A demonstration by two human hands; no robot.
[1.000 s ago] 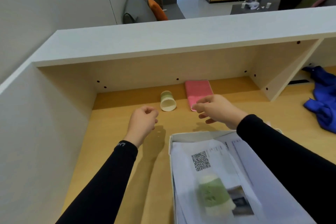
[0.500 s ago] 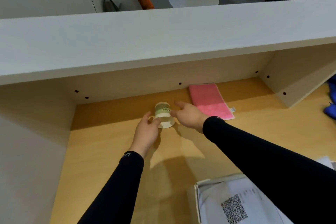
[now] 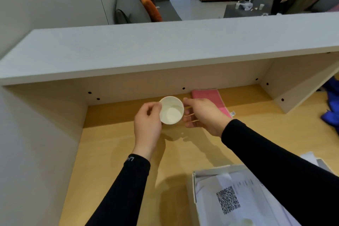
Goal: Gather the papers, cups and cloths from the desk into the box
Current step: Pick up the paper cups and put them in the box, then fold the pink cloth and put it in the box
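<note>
A white paper cup (image 3: 171, 110) is held above the wooden desk (image 3: 113, 152), its open mouth facing me. My left hand (image 3: 146, 121) pinches its left rim. On the other side my right hand (image 3: 203, 115) grips it, thumb on the rim and fingers under the wall. Behind my right hand a folded pink cloth (image 3: 211, 96) lies flat under the shelf. The white box (image 3: 193, 185) sits at the lower right, holding papers (image 3: 227, 200) with a QR code; my right sleeve hides part of it.
A grey shelf (image 3: 165, 49) overhangs the back of the desk, with a side panel (image 3: 293, 86) on the right. A blue cloth (image 3: 332, 110) lies beyond that panel. A grey partition wall (image 3: 36, 143) closes the left side. A person is in the room behind.
The cup lay on its side on the desk; both hands closed on it and lifted it, turning its mouth toward me. The view moved back so more of the box shows.
</note>
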